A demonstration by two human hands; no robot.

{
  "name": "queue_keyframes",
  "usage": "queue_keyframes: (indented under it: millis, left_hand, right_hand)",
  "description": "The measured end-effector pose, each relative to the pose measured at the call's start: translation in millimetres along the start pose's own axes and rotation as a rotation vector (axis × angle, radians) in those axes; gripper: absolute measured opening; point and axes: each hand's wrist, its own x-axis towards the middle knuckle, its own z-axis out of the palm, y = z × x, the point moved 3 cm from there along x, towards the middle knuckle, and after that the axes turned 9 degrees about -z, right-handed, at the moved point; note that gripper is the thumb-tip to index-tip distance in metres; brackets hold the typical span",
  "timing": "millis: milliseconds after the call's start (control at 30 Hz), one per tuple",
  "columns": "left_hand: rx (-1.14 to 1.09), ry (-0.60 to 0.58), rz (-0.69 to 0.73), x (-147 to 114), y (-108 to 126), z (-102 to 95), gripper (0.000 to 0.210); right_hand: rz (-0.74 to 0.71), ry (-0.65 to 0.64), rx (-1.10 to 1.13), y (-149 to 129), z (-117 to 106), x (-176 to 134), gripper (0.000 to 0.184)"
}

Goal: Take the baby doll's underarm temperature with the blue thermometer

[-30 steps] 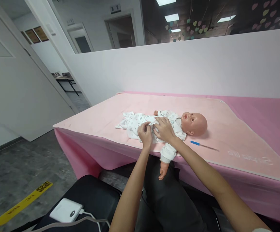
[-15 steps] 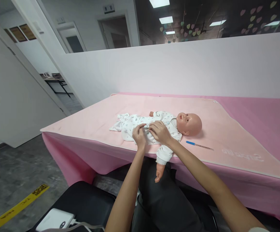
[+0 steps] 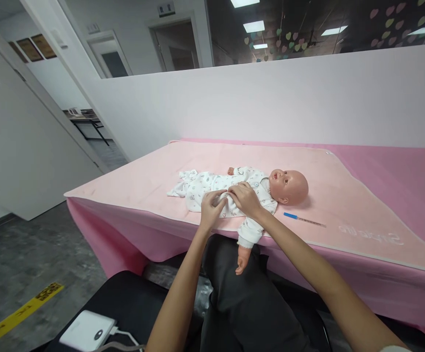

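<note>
A baby doll (image 3: 289, 188) lies on its back, its head to the right, dressed in a white printed romper (image 3: 201, 188). Over the front of the romper, my left hand (image 3: 212, 205) pinches the cloth at the doll's middle. My right hand (image 3: 244, 196) meets it there, fingertips closed on the same front edge, almost touching the left ones. Whatever small fastener lies between the fingertips is hidden. One doll arm (image 3: 243, 258) hangs over the near table edge. To the right of the doll's shoulder rests a thin thermometer (image 3: 304, 219) with a blue end.
A pale pink mat (image 3: 132, 183) covers the table over a darker pink cloth (image 3: 410, 181). Behind stands a white wall (image 3: 271, 107) with a window above. On a black chair (image 3: 124, 298) at lower left lies a white power bank (image 3: 88, 330) with a cable.
My left hand has turned slightly, its fingers and thumb spreading along the cloth and coming closer to the right fingertips. My right hand stays nearly in place. The view has shifted slightly.
</note>
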Motion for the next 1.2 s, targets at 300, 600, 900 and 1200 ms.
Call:
queue_keyframes:
  millis: [300, 600, 900, 1200]
  left_hand:
    - [0.23, 0.023, 0.119, -3, 8, 3.7, 0.014]
    - [0.238, 0.039, 0.088, -4, 11, 4.1, 0.01]
    - [0.244, 0.08, 0.146, -5, 9, 3.8, 0.009]
    - [0.395, 0.126, 0.196, -7, 8, 9.9, 0.017]
  right_hand:
    - [0.004, 0.047, 0.042, 2, -2, -2, 0.016]
    - [0.038, 0.029, 0.047, 3, 0, -2, 0.015]
    - [0.076, -0.008, 0.057, 3, -1, -1, 0.012]
    - [0.062, -0.027, 0.039, 4, 0, -2, 0.014]
